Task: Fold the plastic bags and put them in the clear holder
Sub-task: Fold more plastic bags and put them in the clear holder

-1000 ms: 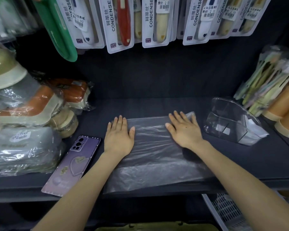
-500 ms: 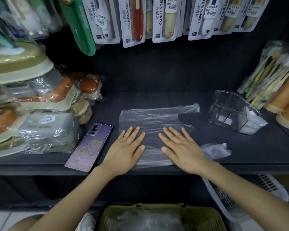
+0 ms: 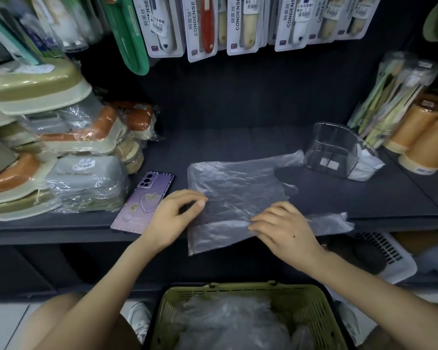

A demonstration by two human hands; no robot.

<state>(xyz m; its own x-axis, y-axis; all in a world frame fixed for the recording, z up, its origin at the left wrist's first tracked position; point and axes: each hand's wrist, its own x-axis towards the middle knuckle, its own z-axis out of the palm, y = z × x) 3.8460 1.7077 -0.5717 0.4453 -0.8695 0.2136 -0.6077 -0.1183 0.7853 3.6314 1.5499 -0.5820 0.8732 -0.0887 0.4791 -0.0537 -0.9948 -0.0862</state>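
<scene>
One plastic bag [image 3: 238, 188] lies on the shelf [image 3: 238, 142]. One clear holder [image 3: 339, 152] stands at 2 o'clock from it, one phone [image 3: 144, 200] lies at 9, and one green basket [image 3: 238, 287] sits at 6. The left hand [image 3: 172, 218] pinches the bag's left edge. The right hand [image 3: 283, 228] pinches its near part. The bag spreads toward 12 o'clock from both. Before, both hands lay flat on it.

Left hand [image 3: 172, 218] and right hand [image 3: 283, 231] apparently pinch plastic bag [image 3: 238, 183].
</scene>
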